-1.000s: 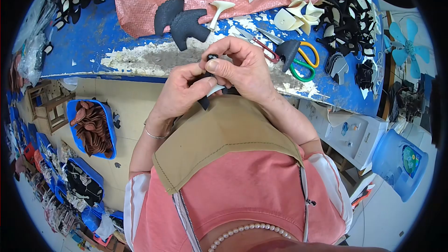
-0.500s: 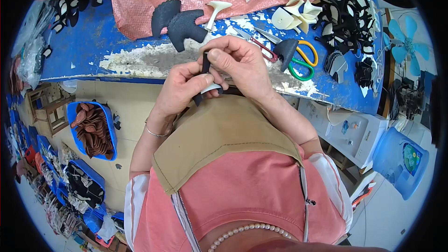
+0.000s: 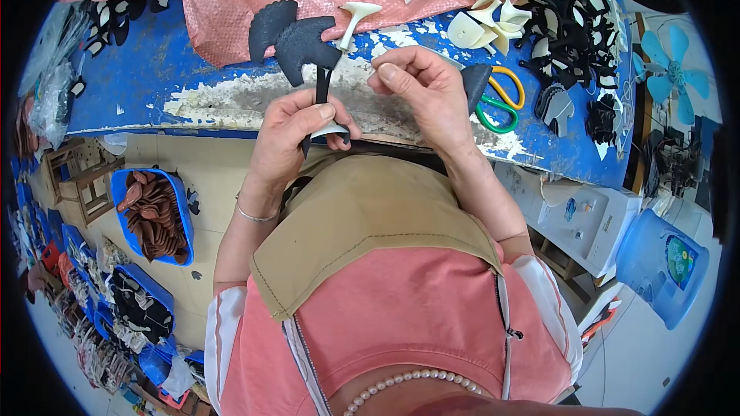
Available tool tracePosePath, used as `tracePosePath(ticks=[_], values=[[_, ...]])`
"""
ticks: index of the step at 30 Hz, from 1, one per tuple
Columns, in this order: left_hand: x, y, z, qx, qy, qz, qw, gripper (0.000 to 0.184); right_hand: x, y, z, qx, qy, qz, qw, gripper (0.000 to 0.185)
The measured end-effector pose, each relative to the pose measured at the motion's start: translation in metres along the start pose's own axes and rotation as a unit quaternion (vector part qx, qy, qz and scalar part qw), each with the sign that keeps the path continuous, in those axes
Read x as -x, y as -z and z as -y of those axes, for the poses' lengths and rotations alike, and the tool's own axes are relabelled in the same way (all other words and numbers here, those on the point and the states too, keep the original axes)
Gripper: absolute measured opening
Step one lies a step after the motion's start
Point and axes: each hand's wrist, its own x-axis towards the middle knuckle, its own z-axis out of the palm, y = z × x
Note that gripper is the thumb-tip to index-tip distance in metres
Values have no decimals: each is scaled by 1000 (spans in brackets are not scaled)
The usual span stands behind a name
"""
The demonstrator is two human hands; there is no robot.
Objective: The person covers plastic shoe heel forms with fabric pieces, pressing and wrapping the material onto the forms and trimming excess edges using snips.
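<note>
Now our left hand pinches the black piece between thumb and fingers, at the table's near edge. Our right hand is apart from it, fingers curled; we cannot tell whether it grips anything. For neat handling, we should steady the piece beside its white part, keeping the narrow ends untwisted. It looks slim and dark, forked towards the table, its pale, curved part partly covered by our fingers.

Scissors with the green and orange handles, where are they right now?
In the head view, the scissors lie on the blue table, just right of the right hand, handles beside a dark piece.
</note>
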Motion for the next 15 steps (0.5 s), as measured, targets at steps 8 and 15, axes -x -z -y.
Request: tracePosePath(ticks=[8,15], values=[[-1,1,1,0,-4,6,1000,19,-2,25,2,228,30,-50,972,16],[-2,-1,0,-5,-18,2,1000,19,-2,36,-8,456,71,-74,884,22]])
